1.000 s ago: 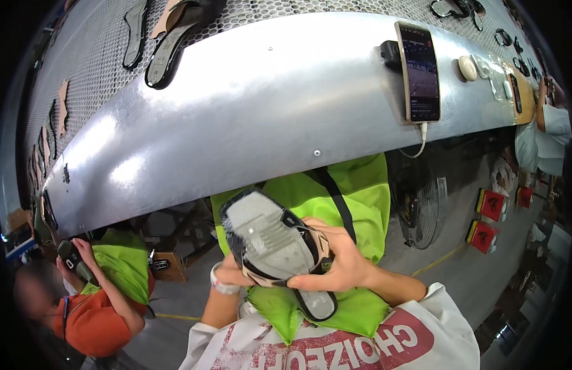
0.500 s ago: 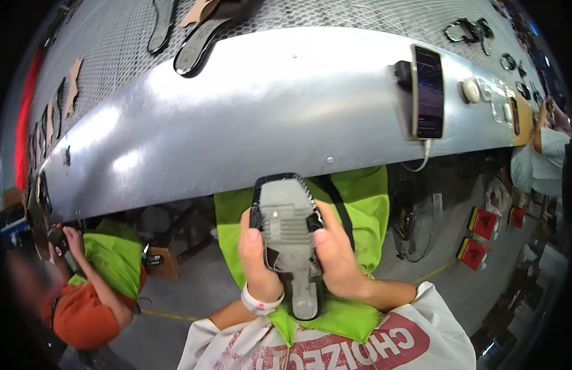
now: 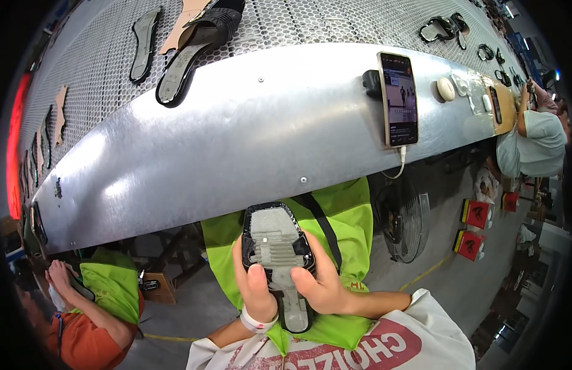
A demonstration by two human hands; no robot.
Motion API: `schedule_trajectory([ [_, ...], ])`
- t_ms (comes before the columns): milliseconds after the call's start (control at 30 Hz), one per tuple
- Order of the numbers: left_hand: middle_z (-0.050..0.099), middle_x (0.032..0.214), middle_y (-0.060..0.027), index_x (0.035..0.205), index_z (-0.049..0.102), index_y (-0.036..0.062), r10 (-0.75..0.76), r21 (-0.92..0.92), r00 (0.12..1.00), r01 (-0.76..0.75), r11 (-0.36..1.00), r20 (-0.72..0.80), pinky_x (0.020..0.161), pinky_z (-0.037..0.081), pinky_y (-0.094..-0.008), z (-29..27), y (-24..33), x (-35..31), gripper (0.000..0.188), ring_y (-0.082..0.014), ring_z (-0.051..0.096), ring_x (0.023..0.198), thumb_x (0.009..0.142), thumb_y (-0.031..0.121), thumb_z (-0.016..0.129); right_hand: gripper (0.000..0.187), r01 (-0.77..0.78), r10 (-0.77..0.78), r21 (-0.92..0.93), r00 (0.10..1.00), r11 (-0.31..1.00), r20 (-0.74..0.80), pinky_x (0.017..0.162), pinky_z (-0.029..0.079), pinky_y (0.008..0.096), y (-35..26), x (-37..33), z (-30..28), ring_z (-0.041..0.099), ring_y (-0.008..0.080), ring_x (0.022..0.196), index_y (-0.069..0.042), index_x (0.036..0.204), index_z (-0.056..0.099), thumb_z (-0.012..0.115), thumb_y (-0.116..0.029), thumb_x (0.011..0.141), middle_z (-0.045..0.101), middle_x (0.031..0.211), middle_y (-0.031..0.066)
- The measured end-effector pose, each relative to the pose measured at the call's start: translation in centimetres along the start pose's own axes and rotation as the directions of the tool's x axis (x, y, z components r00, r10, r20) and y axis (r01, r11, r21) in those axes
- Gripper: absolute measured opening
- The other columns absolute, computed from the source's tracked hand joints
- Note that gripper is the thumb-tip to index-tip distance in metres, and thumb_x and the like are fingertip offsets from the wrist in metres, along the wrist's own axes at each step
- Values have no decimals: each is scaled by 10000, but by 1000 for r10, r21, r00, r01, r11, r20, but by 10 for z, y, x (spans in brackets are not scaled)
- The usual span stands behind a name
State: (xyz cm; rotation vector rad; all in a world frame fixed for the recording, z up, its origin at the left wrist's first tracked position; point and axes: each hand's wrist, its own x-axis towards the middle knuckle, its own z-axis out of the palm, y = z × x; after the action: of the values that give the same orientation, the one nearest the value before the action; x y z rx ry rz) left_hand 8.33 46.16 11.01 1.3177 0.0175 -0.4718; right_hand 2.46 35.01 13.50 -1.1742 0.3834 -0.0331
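A slide sandal [image 3: 275, 246] is held upright in front of my green apron, its grey, ribbed underside facing me and a black rim around it. My left hand [image 3: 256, 295] grips its left edge, thumb pressed on the narrow middle. On the opposite edge my right hand [image 3: 326, 285] is closed, its thumb laid over the underside at the waist. The fingers behind the sandal are mostly hidden.
Beyond the sandal runs a metal bench edge [image 3: 224, 142] with a charging phone [image 3: 399, 102]. Shoe parts and another sandal [image 3: 181, 71] lie on the mesh belt [image 3: 286, 24]. A standing fan [image 3: 410, 225] is at right; a co-worker [image 3: 91, 327] sits at left.
The sandal sits a little lower and further left in view. My right thumb has moved inward over its underside. The bench has shifted in the picture, and the phone screen shows different content.
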Motion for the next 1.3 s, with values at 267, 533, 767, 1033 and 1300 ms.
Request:
schedule_trajectory([
  [267,437,1370,-146,1467,231,-45,-63,-215,954,131,968,295,1048,367,-371,-27,-12,-1,805,-209,466,1225,937,467,555,766,-61,34,129,979,990,201,1150,224,365,8,2,-24,284,249,1401,81,1511,89,553,-171,955,285,1508,188],
  [533,424,1382,-148,1476,197,-56,-62,-172,949,120,978,310,1066,348,-371,-39,-19,-2,799,-221,452,1246,928,397,561,850,-55,52,5,969,998,243,1164,202,367,12,1,-24,244,266,1433,96,1513,39,597,-153,923,237,1539,213],
  [767,416,1409,-154,1492,174,-68,30,-51,961,-17,999,276,1086,328,-371,-37,-15,0,836,-230,438,1274,931,398,581,915,37,-11,-104,972,994,237,1171,189,356,16,-1,-26,237,259,1442,101,1515,29,657,-90,877,238,1548,211],
  [1033,325,1481,-170,1516,71,-55,-1,-68,912,32,997,411,1116,293,-389,-55,-22,-5,1028,-250,372,1350,840,353,729,977,8,18,-86,955,996,296,1160,215,350,13,-4,-29,262,253,1432,84,1522,43,714,-89,833,254,1542,199],
  [1300,264,1515,-178,1519,-28,-41,103,-79,822,-70,994,560,1144,246,-407,-56,-12,0,1179,-273,302,1404,735,160,830,656,-161,108,364,981,917,160,1047,347,349,3,6,-27,442,188,1234,34,1369,303,658,-270,909,460,1306,141],
])
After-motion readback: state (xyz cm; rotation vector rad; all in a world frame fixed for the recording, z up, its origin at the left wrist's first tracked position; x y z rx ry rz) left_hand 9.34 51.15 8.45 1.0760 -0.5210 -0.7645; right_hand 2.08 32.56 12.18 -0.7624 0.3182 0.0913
